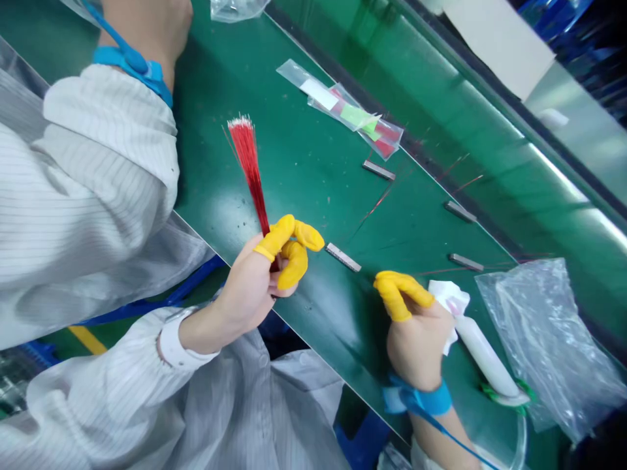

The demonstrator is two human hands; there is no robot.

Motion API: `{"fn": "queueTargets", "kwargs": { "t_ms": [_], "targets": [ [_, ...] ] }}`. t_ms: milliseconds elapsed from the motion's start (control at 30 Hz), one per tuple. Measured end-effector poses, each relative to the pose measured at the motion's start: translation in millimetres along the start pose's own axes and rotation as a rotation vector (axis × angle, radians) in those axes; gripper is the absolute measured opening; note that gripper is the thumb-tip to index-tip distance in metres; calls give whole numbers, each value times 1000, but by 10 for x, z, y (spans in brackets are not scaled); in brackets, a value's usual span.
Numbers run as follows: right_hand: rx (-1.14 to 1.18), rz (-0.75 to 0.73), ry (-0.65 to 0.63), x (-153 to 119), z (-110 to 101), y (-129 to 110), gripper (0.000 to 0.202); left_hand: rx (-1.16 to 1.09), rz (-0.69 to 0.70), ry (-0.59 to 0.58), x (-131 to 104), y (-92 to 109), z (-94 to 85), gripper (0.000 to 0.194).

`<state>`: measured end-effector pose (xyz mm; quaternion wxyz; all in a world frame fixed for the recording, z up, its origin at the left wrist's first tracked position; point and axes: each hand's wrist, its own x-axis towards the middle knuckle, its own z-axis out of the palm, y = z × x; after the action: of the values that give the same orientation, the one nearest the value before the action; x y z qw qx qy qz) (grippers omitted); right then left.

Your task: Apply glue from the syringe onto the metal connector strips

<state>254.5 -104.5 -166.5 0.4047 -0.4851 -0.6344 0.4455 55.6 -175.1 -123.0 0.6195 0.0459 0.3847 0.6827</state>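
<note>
My left hand (272, 274), with yellow finger covers, is closed around a bundle of thin red wires (251, 171); their pale tips fan out toward the top. Just right of its fingertips a small grey connector strip (343, 257) lies on the green bench (215, 189). Farther right, my right hand (414, 320) has yellow-covered thumb and finger pressed together, and whatever is between them is too small to make out. A blue strap circles that wrist. Beyond, a second strip (379, 170) lies beside a few loose red wires.
Another person's arm (112, 137) rests at the upper left. Plastic sleeves (343, 108) lie toward the back. More strips (460, 211) lie right of centre. A white cylindrical tool (490, 359), a white tissue (448, 297) and a clear plastic bag (553, 339) are at the right.
</note>
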Motion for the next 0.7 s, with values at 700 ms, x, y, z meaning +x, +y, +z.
{"fn": "queueTargets", "kwargs": {
  "t_ms": [700],
  "targets": [
    [-87, -18, -45, 146, 193, -90, 4, -8, -1, -2, 34, 13, -83, 39]
  ]
}}
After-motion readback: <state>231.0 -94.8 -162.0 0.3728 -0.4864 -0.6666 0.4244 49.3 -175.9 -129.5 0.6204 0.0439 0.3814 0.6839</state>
